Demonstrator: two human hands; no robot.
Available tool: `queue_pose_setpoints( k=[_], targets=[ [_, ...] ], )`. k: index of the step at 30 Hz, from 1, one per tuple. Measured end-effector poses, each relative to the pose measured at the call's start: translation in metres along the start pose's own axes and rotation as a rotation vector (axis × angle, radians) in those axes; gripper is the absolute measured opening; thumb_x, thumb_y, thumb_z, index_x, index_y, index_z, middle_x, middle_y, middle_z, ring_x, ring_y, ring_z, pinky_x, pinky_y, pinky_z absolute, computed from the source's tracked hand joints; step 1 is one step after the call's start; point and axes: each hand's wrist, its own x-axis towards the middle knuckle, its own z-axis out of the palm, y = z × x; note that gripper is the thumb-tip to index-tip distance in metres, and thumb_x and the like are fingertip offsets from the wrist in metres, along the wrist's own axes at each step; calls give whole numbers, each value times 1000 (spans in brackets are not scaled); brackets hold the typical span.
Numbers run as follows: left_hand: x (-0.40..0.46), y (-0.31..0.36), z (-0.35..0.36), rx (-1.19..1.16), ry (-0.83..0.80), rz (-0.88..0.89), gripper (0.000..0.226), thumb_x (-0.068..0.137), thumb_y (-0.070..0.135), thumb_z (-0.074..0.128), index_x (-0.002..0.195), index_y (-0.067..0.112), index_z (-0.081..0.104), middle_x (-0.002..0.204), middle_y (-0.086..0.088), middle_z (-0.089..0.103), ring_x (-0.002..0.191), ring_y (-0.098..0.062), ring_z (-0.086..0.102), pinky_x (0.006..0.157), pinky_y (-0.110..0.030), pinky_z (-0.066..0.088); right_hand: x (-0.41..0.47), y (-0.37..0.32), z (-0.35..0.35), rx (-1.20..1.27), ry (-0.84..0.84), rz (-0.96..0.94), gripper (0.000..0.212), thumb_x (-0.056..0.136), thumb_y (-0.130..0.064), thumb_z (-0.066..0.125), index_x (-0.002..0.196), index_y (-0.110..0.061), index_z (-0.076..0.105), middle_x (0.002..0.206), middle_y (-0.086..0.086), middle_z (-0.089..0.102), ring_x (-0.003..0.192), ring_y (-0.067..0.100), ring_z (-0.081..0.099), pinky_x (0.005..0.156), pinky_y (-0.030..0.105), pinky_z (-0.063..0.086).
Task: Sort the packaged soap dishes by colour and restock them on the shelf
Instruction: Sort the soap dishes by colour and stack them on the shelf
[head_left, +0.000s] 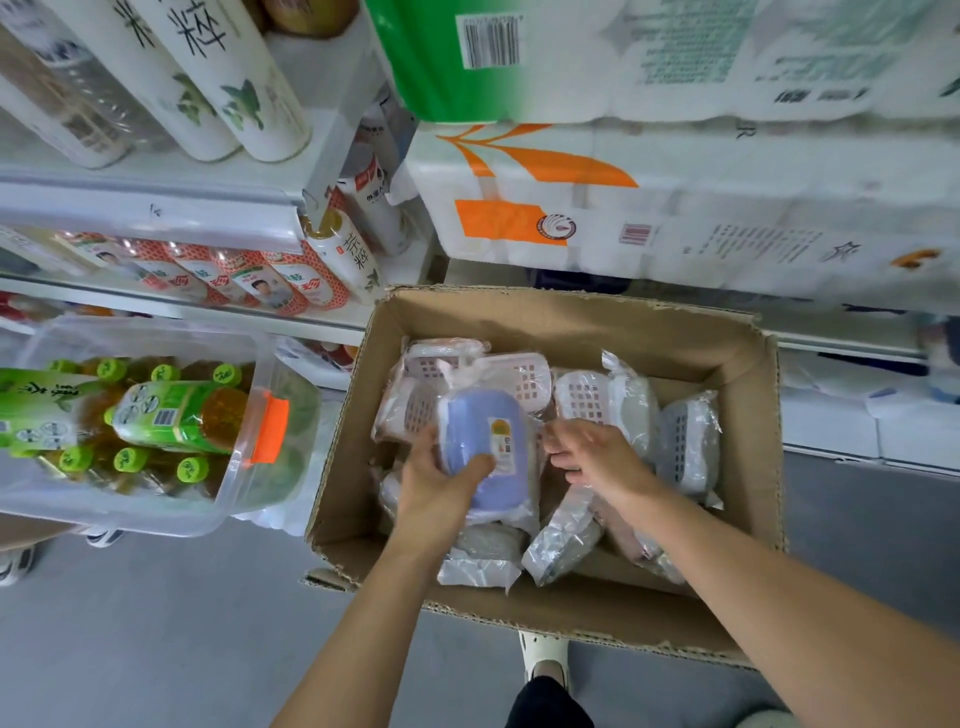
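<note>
While the sorting is barely begun, a person's left hand (441, 480) grips a purple soap dish (480, 452) in its clear wrapper, fingers and thumb curled round its near end, just above the heap in a cardboard box (571, 322) on the floor. Beside it, the right hand (597, 454) hovers over the packets with fingers loosely bent and holding nothing (whether the fingertips brush the wrapping cannot be told). Judging by the scene, the step in hand is picking out one colour from the mix: pink dishes (447, 374) lie at the far left of the box, white dishes (587, 395) and a pale blue-grey one (685, 441) to the right. Next, the purple dish would need lifting clear and more of its colour found, before any go to a shelf. Its long axis runs away from the person, tilted slightly left, the labelled face (501, 441) turned up towards the camera.
</note>
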Motion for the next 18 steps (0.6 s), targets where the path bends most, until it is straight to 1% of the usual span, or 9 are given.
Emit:
queue_pose_setpoints(
  k=[2, 4, 6, 8, 9, 12, 13, 16, 18],
  targets=[
    [-13, 6, 22, -10, -126, -13, 45, 87, 9, 69, 128, 20, 54, 105, 2, 70, 81, -5, 72, 61, -15, 53, -11, -5, -15, 149, 77, 34, 33, 101, -46, 41, 105, -23, 64, 97, 1, 70, 89, 17, 67, 81, 35, 51],
    [-25, 14, 45, 10, -223, -24, 44, 86, 12, 69, 127, 22, 55, 106, 4, 71, 84, -5, 71, 63, -16, 53, -27, -7, -36, 164, 125, 19, 32, 100, -47, 44, 110, -23, 62, 91, 3, 69, 74, 17, 64, 67, 32, 48],
    [-35, 21, 66, 16, -290, -12, 42, 87, 14, 68, 127, 23, 57, 109, 3, 71, 93, -9, 70, 67, -17, 53, -42, -5, -61, 125, 163, 6, 26, 98, -42, 51, 116, -25, 60, 96, 2, 69, 71, 17, 62, 59, 29, 44],
    [-47, 29, 87, 8, -327, -7, 39, 89, 17, 67, 127, 23, 58, 110, 2, 71, 97, -13, 70, 74, -22, 55, -56, 0, -89, 104, 183, 1, 29, 95, -36, 59, 122, -24, 59, 98, 1, 68, 71, 16, 61, 53, 26, 40],
    [-54, 33, 98, 6, -343, -10, 38, 89, 17, 67, 126, 25, 58, 110, 2, 72, 97, -14, 70, 77, -25, 57, -64, 2, -103, 109, 183, -1, 31, 94, -33, 61, 123, -22, 59, 95, 2, 68, 69, 15, 60, 50, 25, 38],
    [-75, 39, 135, 11, -409, -18, 39, 87, 17, 68, 125, 22, 59, 108, 1, 73, 96, -17, 71, 85, -34, 58, -89, 10, -142, 143, 191, -9, 35, 92, -28, 64, 125, -19, 58, 86, 5, 67, 61, 14, 58, 52, 28, 36],
    [-82, 42, 148, 21, -431, -12, 41, 86, 17, 68, 125, 21, 59, 108, -1, 74, 95, -18, 72, 84, -34, 59, -98, 14, -156, 151, 200, -5, 35, 92, -27, 65, 125, -20, 58, 87, 5, 67, 63, 15, 58, 54, 29, 37],
    [-107, 53, 191, 18, -478, 8, 46, 81, 19, 67, 126, 20, 59, 108, -3, 74, 93, -19, 72, 73, -30, 57, -127, 31, -202, 198, 245, -16, 36, 89, -23, 67, 123, -22, 57, 86, 4, 69, 67, 17, 60, 56, 30, 39],
    [-127, 61, 226, -32, -502, 8, 44, 83, 11, 64, 126, 19, 59, 109, -8, 73, 91, -21, 73, 69, -29, 57, -152, 43, -238, 232, 276, -44, 35, 89, -21, 67, 122, -24, 59, 84, 0, 70, 68, 15, 61, 58, 30, 40]
  ],
)
